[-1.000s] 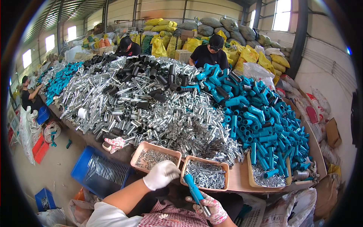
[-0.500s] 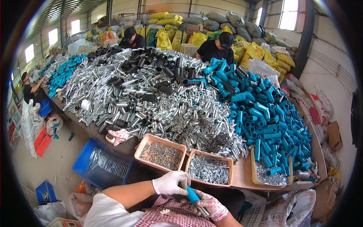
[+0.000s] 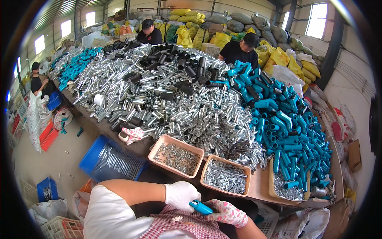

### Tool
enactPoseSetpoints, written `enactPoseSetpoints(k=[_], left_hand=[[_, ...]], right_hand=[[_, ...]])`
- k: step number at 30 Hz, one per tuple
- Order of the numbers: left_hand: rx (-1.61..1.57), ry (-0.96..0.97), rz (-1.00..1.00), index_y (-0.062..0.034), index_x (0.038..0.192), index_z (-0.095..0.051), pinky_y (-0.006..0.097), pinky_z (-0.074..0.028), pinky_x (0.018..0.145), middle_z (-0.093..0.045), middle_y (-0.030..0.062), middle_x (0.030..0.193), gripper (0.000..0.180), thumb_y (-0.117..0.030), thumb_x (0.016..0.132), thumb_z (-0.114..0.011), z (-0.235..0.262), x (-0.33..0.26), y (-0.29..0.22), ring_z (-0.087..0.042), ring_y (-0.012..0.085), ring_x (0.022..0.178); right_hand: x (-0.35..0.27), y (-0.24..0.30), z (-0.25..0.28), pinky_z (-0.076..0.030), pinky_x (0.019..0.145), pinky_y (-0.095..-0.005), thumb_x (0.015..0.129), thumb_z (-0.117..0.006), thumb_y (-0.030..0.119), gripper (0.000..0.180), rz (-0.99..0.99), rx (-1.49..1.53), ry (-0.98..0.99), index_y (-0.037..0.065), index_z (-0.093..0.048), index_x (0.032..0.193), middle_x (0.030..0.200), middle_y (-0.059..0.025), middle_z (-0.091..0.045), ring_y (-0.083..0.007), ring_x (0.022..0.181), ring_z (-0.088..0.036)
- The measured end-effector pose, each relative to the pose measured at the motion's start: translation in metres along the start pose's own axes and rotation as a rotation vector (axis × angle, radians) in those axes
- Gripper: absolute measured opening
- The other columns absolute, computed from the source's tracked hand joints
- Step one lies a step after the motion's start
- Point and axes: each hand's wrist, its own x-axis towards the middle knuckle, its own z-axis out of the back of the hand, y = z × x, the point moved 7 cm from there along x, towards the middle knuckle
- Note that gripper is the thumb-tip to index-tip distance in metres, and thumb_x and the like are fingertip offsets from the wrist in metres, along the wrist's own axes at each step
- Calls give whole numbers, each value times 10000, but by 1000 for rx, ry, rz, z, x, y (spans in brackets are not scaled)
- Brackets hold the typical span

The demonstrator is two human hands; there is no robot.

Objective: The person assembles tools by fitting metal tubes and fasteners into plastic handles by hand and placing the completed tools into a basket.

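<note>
While our left hand (image 3: 181, 195) in its white glove closes on the near end of a short blue tube (image 3: 201, 207), our right hand (image 3: 227, 212), in a patterned glove, grips its other end, low against our lap. The tube could slip and drop to the floor, since both grips sit only at the tube's ends, below the near trays (image 3: 176, 159).

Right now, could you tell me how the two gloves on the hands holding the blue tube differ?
The left hand wears a plain white glove; the right hand wears a pink-flowered one. The left grips the blue tube from above, the right from below. Both are closed on it.
</note>
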Motion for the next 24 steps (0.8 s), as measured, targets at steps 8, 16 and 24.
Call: enactPoseSetpoints(k=[8,16,24], left_hand=[[-220,-106,3,-43,872,-635,422,-512,627,-645,147,698,373,-359,695,-724,18,-3,14,-652,358,686],[176,-252,58,-64,867,-675,407,-537,680,-671,128,809,501,-513,660,-754,109,29,12,-673,322,738],[442,-1017,538,-32,1354,-420,450,-474,938,-567,233,1213,907,-662,750,-666,308,85,158,-598,378,1072]], right_hand=[[-7,43,5,-537,635,-423,859,-675,393,761,346,-1029,-235,78,-343,1467,892,-138,-674,-346,737,-672],[16,33,41,-470,641,-263,943,-627,310,857,322,137,5,99,-66,1555,1117,-112,-566,-135,743,-560],[36,-1,96,-481,558,-317,850,-741,260,713,440,1259,-57,225,-338,1436,1067,-109,-576,-178,689,-559]])
